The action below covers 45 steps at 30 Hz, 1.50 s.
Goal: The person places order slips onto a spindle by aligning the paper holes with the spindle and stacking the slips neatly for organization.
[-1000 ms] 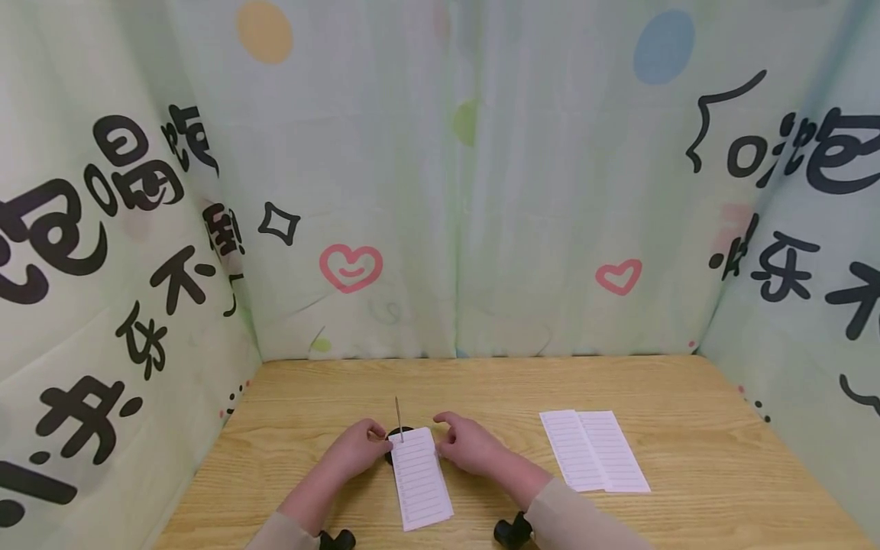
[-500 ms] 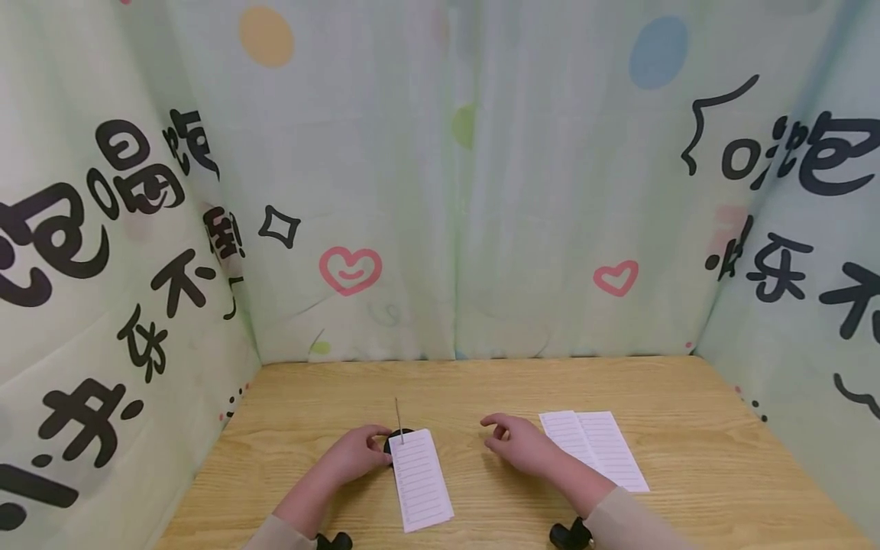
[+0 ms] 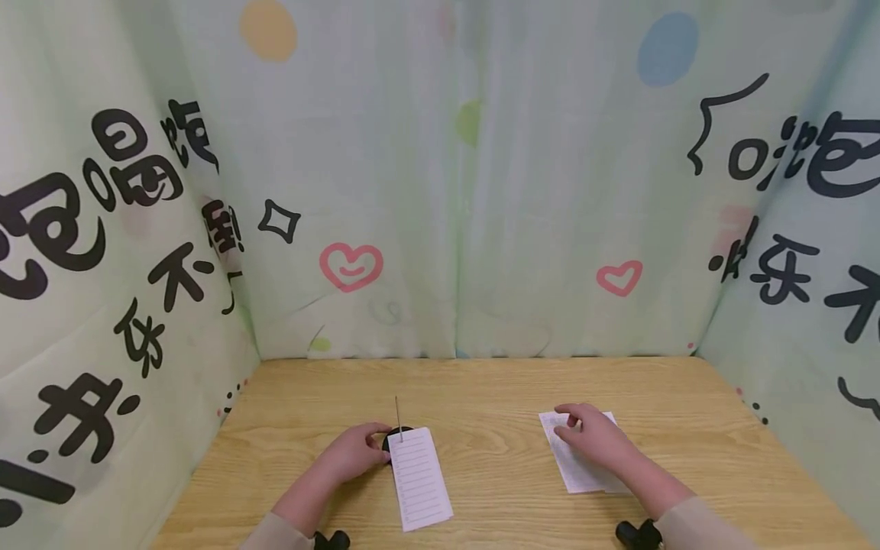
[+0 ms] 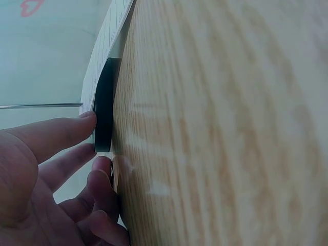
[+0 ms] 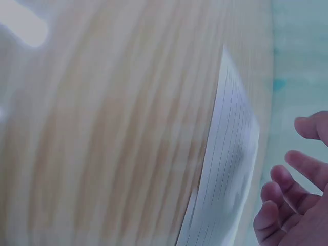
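A bill spike with a thin upright metal pin [image 3: 397, 414] and a round black base [image 4: 104, 110] stands left of centre on the table. Lined paper slips [image 3: 422, 483] are stuck on the pin and lie over part of the base toward me. My left hand [image 3: 356, 452] holds the base by its left edge, thumb and index finger at the rim. Farther right, my right hand [image 3: 594, 437] hovers over two overlapping lined slips [image 3: 577, 467], covering part of them. Its fingers are loosely bent and hold nothing; the right wrist view shows them apart from the paper [image 5: 228, 143].
The wooden table [image 3: 495, 504] reaches back to a pale printed curtain [image 3: 522, 229]. More curtain hangs at the left and right sides. A black wrist mount [image 3: 639, 535] shows by the right sleeve.
My right hand has moved from the slips on the spike rightward to above the two loose slips. The left hand has stayed at the base, shifting only slightly.
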{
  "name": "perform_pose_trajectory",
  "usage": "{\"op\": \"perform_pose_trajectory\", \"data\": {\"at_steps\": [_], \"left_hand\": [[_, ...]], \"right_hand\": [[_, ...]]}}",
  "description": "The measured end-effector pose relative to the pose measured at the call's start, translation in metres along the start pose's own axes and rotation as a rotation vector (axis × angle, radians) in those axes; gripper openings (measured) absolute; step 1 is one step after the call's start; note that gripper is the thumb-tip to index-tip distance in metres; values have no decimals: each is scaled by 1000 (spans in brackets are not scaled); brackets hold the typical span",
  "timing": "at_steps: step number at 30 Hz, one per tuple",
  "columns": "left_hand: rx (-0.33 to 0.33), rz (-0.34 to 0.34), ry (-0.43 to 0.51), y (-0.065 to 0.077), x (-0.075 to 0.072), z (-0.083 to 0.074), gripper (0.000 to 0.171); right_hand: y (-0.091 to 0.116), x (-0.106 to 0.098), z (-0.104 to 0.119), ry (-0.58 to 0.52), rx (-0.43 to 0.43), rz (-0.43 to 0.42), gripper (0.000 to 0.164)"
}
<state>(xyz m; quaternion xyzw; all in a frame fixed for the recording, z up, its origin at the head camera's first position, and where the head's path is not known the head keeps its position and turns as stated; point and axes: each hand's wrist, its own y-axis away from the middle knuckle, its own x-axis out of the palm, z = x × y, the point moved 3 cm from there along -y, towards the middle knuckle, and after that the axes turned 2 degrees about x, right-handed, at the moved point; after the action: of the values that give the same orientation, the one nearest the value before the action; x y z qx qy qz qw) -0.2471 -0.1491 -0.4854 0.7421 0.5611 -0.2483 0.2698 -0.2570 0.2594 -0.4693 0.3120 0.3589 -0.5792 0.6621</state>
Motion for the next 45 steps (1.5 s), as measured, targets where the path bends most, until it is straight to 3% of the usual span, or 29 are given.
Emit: {"op": "perform_pose_trajectory", "data": {"at_steps": [6, 20, 24, 28, 36, 45], "left_hand": [[16, -6, -1, 1, -1, -1, 46], [-21, -3, 3, 1, 0, 2, 47], [-21, -7, -6, 2, -1, 1, 46], [-17, -12, -19, 2, -2, -1, 46], [-29, -14, -24, 3, -1, 0, 46], [-23, -14, -5, 4, -1, -3, 46]], "right_hand": [[0, -9, -23, 87, 25, 26, 48], [-6, -6, -28, 291, 65, 78, 68], [-8, -6, -27, 333, 80, 78, 65], [-9, -6, -24, 364, 41, 45, 56], [-8, -2, -19, 246, 50, 42, 43], [-7, -4, -17, 125, 137, 54, 47]]}}
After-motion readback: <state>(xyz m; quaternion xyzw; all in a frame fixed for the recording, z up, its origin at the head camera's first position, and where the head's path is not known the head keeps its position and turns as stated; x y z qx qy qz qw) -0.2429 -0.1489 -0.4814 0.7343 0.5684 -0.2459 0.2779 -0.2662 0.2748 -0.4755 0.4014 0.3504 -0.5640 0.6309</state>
